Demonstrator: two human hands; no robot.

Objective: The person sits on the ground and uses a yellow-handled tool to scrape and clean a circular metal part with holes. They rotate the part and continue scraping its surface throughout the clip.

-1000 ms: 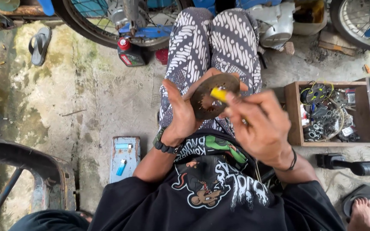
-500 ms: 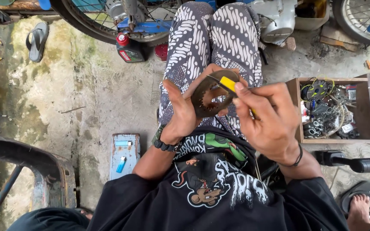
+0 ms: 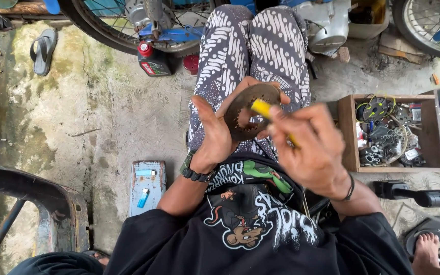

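— While the rusty brown round metal disc with notched inner teeth (image 3: 248, 112) is held up over the lap, how is it gripped?

— It is clasped by the left hand (image 3: 215, 133), fingers curled round its rim and thumb at the near edge. A yellow-handled tool (image 3: 268, 113) is pinched in the right hand (image 3: 309, 147), its fingers closed about the handle, with the yellow end laid against the disc's face.

— How is it judged to handle?

— It is judged stiff and fairly weighty, rough rather than slippery, and best taken by the outer rim, clear of the teeth.

— What can be counted?

— One disc and one tool are seen. One open wooden box of small metal parts (image 3: 350, 133) is set at the right, one dark oil bottle with a red cap (image 3: 151, 60) beyond the knees, one blue lighter (image 3: 143, 197) at the left.
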